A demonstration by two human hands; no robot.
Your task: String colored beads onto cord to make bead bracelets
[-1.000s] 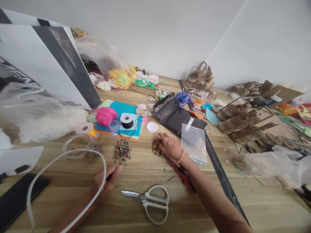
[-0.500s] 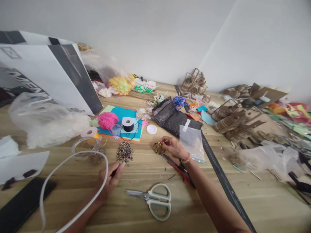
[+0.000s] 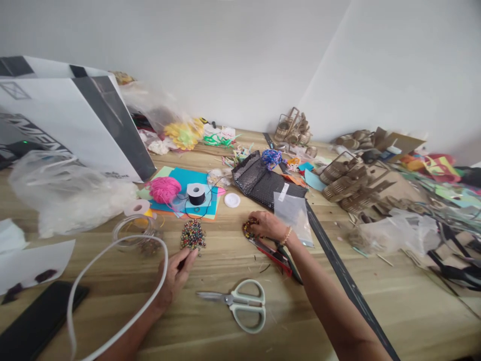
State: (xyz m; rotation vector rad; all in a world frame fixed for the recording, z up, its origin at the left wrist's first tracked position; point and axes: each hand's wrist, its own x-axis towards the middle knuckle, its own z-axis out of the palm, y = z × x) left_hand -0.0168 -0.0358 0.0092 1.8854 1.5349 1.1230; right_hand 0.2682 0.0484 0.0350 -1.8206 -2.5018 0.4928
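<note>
My left hand point(image 3: 176, 276) rests on the table at the near edge of a pile of small multicoloured beads point(image 3: 193, 234). Its thumb and forefinger are slightly apart at the tips, and I see no bead between them. With its fingers closed on a strand of multicoloured beads point(image 3: 246, 229), my right hand point(image 3: 268, 225) stays low over the wood. The fingertips are partly hidden by the hand. Under and beside that hand lie a red-handled cutter point(image 3: 276, 260) and a dark-handled tool point(image 3: 291, 265). Pale green scissors point(image 3: 240, 303) lie between my forearms.
Behind the beads, a black cord spool point(image 3: 196, 194) and pink yarn point(image 3: 165, 190) sit on coloured paper. A white lid point(image 3: 232, 200), clear bag point(image 3: 295, 215) and black bubble mailer point(image 3: 263, 183) are nearby. A white cable point(image 3: 116, 243) loops above my left forearm. Small baskets point(image 3: 345, 183) stand right.
My right hand has lowered and turned more palm-down over the bead strand. My left thumb and forefinger have parted slightly beside the pile. The whole view has shifted a little.
</note>
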